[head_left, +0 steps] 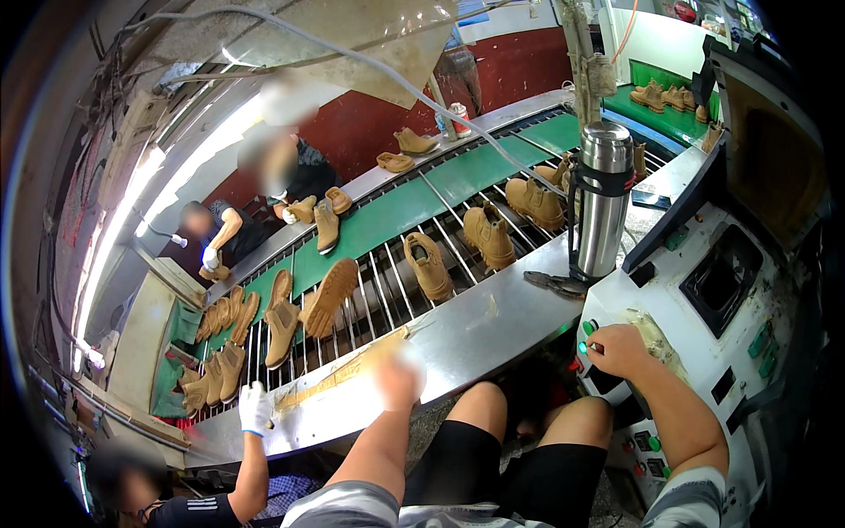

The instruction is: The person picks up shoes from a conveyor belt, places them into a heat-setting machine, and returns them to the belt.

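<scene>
My left hand [397, 380] is at the near steel edge of the conveyor, below the tan boots; its fingers are smeared, so I cannot tell whether it holds anything. Curled closed, my right hand [620, 350] is against the white machine panel [647, 304], its fingertips beside a lit green button [583, 348]. What those fingers pinch, if anything, is hidden. On the rollers nearest my left hand are a tan boot tipped to show its sole [329, 297], an upright tan boot [429, 266] and another tan boot [281, 333].
A steel thermos [604, 202] stands on the steel ledge [493, 319], near a phone [651, 201]. Along the green belt [387, 220] are several boots and soles. A co-worker's white-gloved hand [255, 407] is at the near left; two people work across the belt.
</scene>
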